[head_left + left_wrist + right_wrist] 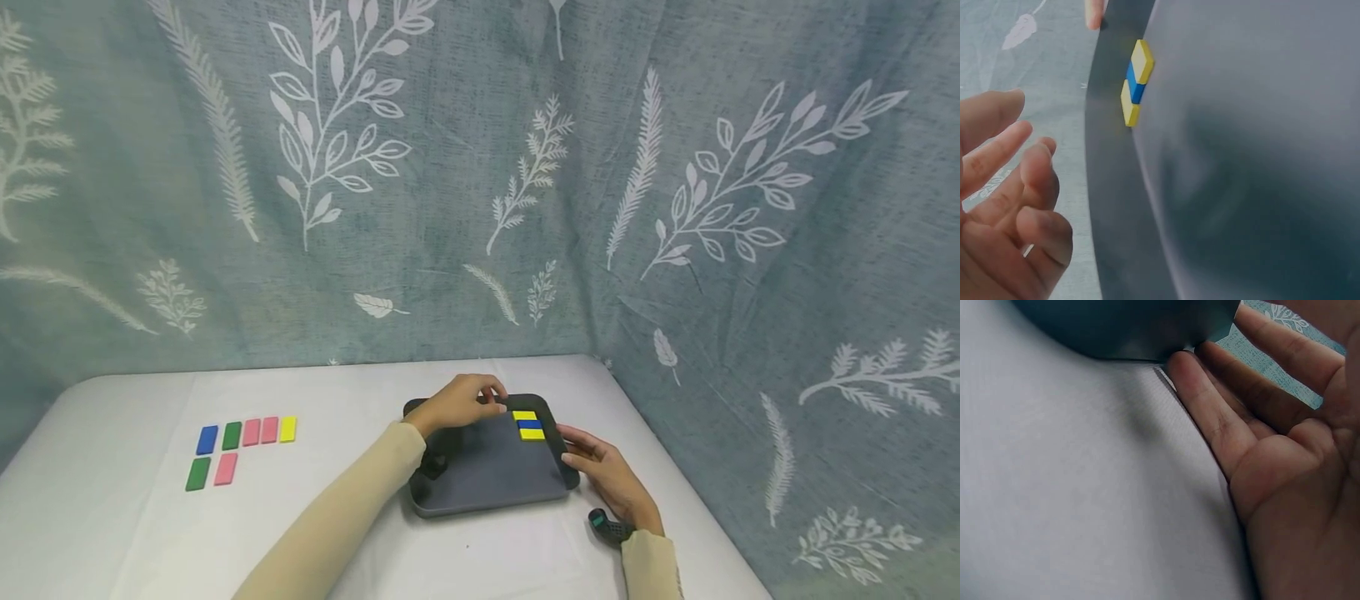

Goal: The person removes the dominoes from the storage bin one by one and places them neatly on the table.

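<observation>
A dark grey tray [495,471] lies on the white table. In its far right corner sit two yellow blocks [531,434] with a blue block [529,424] between them; the left wrist view shows the same row beside the rim. My left hand [465,402] hovers over the tray's far edge, left of these blocks, fingers loosely bent and holding nothing. Along the tray's right side, my right hand [611,475] touches the rim with extended fingers [1194,381]. The right wrist view shows these fingertips against the outer wall.
Left of the tray, loose flat blocks lie in two rows: a blue block [207,440], green blocks [232,435], pink blocks [251,432] and a yellow block [288,429]. A leaf-patterned curtain [450,208] hangs behind the table and along its right side.
</observation>
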Motion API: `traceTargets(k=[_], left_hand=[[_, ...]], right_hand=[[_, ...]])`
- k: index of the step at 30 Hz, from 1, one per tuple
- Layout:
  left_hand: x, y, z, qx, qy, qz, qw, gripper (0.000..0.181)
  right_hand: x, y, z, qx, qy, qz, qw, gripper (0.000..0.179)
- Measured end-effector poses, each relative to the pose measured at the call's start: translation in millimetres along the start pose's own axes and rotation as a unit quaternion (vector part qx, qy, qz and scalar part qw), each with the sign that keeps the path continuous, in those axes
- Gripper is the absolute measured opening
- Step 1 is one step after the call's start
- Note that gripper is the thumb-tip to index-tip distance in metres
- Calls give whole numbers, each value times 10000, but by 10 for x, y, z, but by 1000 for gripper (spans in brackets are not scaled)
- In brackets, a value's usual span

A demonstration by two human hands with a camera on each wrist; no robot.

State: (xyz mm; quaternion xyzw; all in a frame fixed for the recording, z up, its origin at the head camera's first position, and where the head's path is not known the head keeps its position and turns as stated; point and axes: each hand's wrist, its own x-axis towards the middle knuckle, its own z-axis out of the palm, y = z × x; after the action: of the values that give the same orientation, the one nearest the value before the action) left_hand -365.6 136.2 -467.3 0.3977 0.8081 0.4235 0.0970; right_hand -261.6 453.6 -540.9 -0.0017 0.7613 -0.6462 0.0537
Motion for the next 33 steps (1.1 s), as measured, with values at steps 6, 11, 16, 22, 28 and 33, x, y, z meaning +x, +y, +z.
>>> traceTargets(k=[6, 11, 16, 22, 28, 33], left_hand=[[71, -31, 128, -24, -135, -87, 9999, 31], [114, -29, 210, -175, -299, -226, 9991, 38], [171, -52, 278, -70, -428, -350, 9984, 41], [212, -87, 342, 87, -573, -461, 9973, 44], [226, -119, 407, 180, -619, -517, 9966, 51], [240, -141, 452, 255, -797, -483, 9953, 55]], right_hand=[[7, -4, -2, -45, 27, 71, 10000, 59], [18, -7, -1, -135, 39, -10, 9999, 58], [22, 2, 0, -101, 58, 36, 9999, 57], [17, 11, -6, -165, 33, 22, 9999, 57], [14, 10, -20, -180, -56, -59, 9998, 59], [22, 23, -24, -94, -104, -101, 9999, 58]])
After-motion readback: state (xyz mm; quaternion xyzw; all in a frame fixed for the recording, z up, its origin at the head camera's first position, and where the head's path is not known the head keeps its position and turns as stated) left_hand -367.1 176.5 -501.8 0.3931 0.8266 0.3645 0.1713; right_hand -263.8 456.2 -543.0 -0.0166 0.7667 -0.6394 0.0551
